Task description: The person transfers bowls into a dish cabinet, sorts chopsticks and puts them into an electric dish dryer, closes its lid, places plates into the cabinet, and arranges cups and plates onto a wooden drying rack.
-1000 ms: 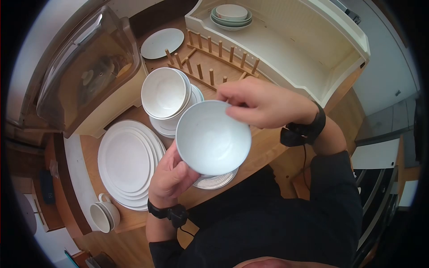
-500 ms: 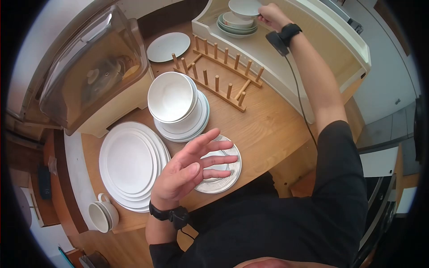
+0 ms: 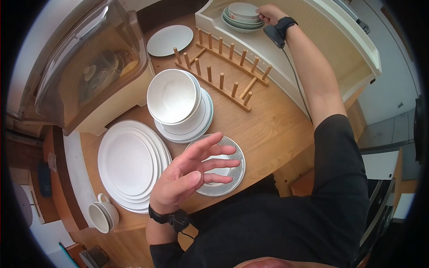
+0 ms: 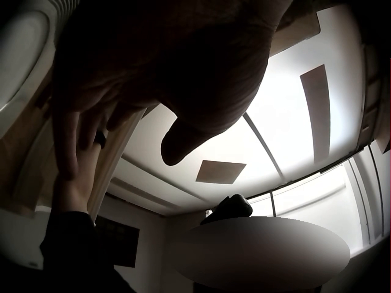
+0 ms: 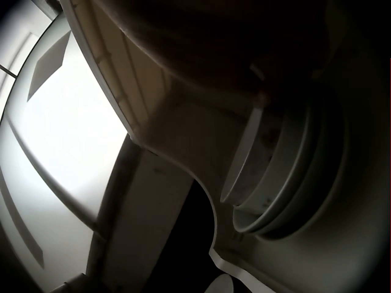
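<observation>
At the far end of the cream cabinet, my right hand point(image 3: 273, 16) pinches the rim of the white bowl point(image 3: 243, 10) on top of the nested stack. Below it sit several pale green and white bowls point(image 3: 241, 25); the right wrist view shows the top bowl point(image 5: 243, 155) tilted along with the stack, with the hand dark above its rim. My left hand point(image 3: 181, 176) hovers palm up with its fingers spread, holding nothing. Under those fingers lies a ridged-rim plate point(image 3: 239, 167), partly hidden by the hand.
A wooden peg rack point(image 3: 228, 91) stands before the cream cabinet point(image 3: 308, 58). White bowls point(image 3: 172, 96) sit on stacked plates point(image 3: 206, 114). Large white plates point(image 3: 127, 161), nested cups point(image 3: 103, 214), an oval plate point(image 3: 170, 40) and a lidded brown box point(image 3: 94, 71) stand left.
My right hand has carried the white bowl from in front of me up to the cabinet and lowered it onto the stack. The left hand has let go of that bowl and spread its fingers.
</observation>
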{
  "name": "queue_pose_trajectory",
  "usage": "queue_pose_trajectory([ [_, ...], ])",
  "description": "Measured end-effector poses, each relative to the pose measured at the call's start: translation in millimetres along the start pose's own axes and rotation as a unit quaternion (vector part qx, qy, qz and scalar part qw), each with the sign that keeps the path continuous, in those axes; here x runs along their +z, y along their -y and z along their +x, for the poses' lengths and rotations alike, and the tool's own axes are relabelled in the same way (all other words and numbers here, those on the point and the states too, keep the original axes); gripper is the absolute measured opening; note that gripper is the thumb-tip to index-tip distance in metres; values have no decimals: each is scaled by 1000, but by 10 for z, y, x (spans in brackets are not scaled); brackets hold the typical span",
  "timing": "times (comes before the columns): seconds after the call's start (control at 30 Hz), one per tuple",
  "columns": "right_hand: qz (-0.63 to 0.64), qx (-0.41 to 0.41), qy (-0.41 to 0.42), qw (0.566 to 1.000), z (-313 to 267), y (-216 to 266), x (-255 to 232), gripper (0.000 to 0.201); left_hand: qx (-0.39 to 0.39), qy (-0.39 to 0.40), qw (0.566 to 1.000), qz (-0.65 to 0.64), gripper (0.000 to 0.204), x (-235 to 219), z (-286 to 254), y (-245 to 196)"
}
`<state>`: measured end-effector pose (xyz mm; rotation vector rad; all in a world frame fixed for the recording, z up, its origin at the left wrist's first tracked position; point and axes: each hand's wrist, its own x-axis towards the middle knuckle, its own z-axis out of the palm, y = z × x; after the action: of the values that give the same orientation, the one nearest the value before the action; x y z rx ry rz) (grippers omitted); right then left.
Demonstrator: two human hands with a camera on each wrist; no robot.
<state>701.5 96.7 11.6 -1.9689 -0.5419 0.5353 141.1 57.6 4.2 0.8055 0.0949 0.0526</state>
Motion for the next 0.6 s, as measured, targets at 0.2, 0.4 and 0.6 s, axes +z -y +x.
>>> queue_pose_trajectory([
  [0.2,14,-7,-12,1000,818,-366,1,13,-2,4,1000,0,93,-7,15,24],
  [0.4,-4,-10,-32,999,779,-346,13,16,-1,1,1000,-1,91,-7,18,20],
  [0.6,10,-21,2,1000,743,-317,-262,25,-1,21,1000,3,89,18,18,35],
])
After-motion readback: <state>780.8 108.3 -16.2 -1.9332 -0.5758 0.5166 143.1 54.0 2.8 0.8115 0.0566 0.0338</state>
